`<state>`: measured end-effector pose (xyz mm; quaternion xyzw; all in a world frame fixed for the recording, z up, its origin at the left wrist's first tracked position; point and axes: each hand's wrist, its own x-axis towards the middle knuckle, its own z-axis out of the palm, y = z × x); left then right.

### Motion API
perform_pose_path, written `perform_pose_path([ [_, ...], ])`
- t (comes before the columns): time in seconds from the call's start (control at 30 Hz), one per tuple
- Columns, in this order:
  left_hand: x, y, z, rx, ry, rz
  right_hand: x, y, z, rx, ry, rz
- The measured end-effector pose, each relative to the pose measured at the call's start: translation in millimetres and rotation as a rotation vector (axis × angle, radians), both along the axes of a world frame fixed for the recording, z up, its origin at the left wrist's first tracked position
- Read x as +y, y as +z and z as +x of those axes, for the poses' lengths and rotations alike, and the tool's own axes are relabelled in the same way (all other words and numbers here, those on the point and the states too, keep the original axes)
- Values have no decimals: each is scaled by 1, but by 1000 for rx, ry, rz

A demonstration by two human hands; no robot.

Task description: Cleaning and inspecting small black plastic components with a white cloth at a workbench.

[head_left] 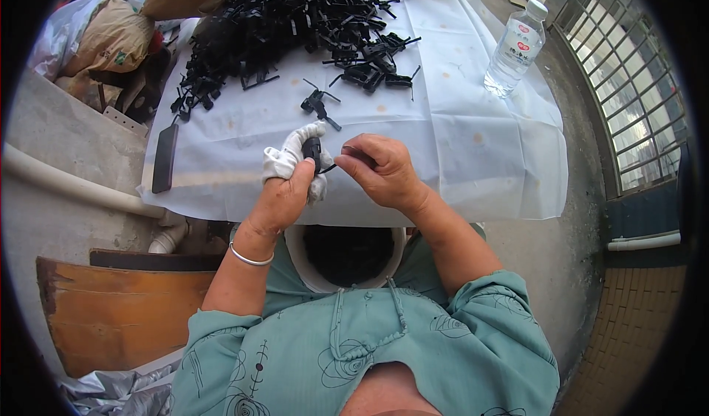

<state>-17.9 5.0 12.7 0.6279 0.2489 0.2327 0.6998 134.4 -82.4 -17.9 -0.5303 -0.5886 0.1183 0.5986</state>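
Observation:
My left hand, with a white glove over its fingers and a bare thumb, is closed around a small black plastic part above the near edge of the table. A thin black strip sticks out of that part toward my right hand. The bare fingers of my right hand are pinched at the strip's outer end; the exact contact is too small to make out. Just beyond my left hand lies a loose black plastic piece with thin arms. Farther back is a large heap of similar black pieces.
White sheeting covers the table. A clear water bottle stands at the right, and a dark phone-like slab lies at the left edge. Below the near edge, a white bucket with dark contents sits between my legs. Metal bars line the right.

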Motion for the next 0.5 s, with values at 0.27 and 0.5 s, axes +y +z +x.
perform_pose_path([
  [0.27,-7,2,-1,-41,-202,-77,2,3,-11,268,70,-173],
  [0.5,-9,-6,7,97,-7,392,3,5,-10,87,139,-286],
])
